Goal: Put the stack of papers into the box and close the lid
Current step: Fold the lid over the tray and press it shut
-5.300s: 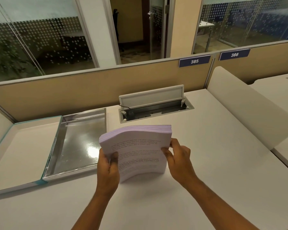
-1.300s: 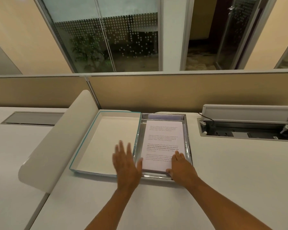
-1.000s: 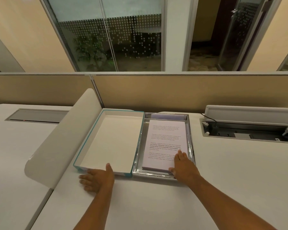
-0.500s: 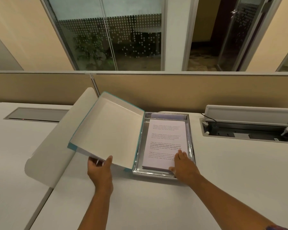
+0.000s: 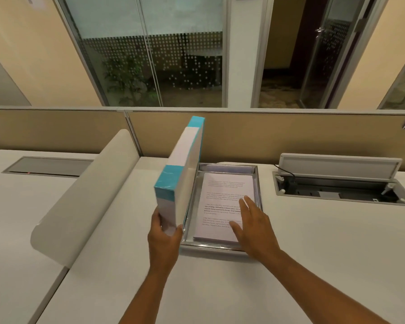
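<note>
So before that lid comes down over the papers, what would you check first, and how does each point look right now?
1. Stack of papers lies flat inside the box: ok.
2. No sheet sticks out over the box rim: ok on the near and right sides; the left side is hidden by the lid.
3. Lid is firmly held: ok, the left hand has its grip on the near corner, lid standing almost on edge.
4. Right hand is out of the lid's path: not ok, it is over the papers.
5. Lid is joined to the box along the left side: cannot tell.
</note>
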